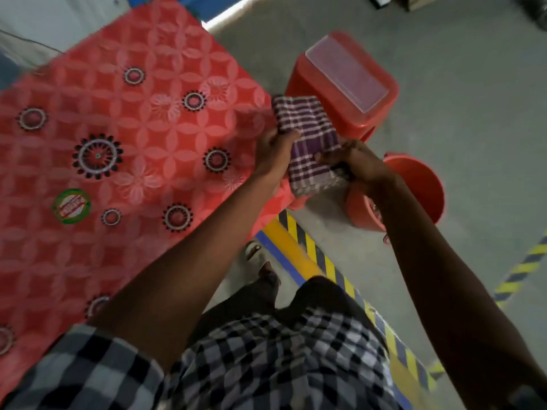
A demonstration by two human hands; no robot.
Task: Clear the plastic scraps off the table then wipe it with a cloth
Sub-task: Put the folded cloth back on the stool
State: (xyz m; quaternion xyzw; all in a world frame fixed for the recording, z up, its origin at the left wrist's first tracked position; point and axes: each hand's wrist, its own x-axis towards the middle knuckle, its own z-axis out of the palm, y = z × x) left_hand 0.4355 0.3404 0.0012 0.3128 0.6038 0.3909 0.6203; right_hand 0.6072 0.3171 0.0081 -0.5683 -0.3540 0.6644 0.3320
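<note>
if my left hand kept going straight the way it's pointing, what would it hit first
Probably the red stool. The left hand, gripping the checked cloth, points up and right past the table edge; depth is unclear, so it might pass above.

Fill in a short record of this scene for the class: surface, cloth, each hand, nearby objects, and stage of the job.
surface: red patterned table, no scraps visible
cloth: purple checked cloth, at table's edge
left hand: gripping cloth
right hand: gripping cloth
nearby: red stool, red bucket on floor
stage: wiping seemingly not yet begun
</note>
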